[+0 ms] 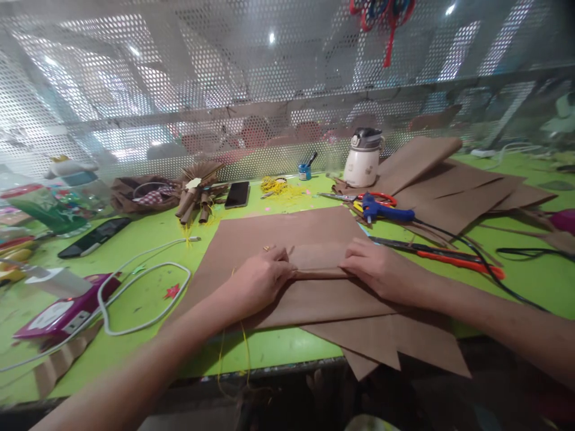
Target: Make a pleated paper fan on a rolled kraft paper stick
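My left hand (pixel 266 276) and my right hand (pixel 377 264) are closed on the two ends of a narrow rolled or folded strip of brown paper (pixel 320 273). The strip runs level between them, and a flat part of the paper (pixel 317 254) shows just behind it. Beneath lies a large brown paper sheet (pixel 251 233), with more cut brown pieces (pixel 395 332) poking out at the table's front edge. Fingertips of both hands are partly hidden. A ring shows on the left hand.
On the green table (pixel 278 350), a blue glue gun (pixel 384 209), scissors (pixel 377 197) and a red-handled tool (pixel 453 257) lie right. Paper sheets (pixel 449 185) and a white bottle (pixel 362 158) stand behind. A power strip (pixel 67 308), white cable (pixel 105 311) and phones (pixel 236 194) are left and back.
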Demonstrator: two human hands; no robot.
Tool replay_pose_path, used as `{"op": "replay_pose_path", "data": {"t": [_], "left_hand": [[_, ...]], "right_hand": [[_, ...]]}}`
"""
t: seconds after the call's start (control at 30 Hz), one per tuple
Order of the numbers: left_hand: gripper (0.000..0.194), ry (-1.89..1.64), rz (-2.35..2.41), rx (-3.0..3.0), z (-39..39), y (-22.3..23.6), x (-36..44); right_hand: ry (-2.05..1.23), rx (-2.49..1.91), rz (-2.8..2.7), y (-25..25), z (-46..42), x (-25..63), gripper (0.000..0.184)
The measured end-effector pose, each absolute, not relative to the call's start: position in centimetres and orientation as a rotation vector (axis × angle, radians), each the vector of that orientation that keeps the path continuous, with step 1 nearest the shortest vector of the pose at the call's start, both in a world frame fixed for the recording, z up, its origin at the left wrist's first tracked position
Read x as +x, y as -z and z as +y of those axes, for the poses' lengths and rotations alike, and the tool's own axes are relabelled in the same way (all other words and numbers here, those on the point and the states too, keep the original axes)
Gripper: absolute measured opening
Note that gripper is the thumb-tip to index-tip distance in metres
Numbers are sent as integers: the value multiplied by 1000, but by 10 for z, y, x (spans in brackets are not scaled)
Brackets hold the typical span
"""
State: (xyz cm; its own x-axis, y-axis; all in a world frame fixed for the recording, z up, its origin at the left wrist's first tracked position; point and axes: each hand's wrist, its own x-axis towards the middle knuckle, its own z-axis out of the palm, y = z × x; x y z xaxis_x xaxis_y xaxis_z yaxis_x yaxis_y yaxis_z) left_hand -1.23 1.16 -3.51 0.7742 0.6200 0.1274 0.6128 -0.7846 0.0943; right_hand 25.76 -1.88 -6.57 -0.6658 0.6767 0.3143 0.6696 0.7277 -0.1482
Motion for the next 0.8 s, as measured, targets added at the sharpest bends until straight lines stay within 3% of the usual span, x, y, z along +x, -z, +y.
{"op": "replay_pose_path", "data": {"t": [0.17, 0.8], "left_hand": [[35, -173, 1081, 2905, 9, 36, -13], [29, -302, 1059, 2931, 9, 44, -9]], "right_hand": [[67, -982, -2596, 65, -21, 259, 22], [-264, -953, -2508, 63, -9, 265, 25]]}}
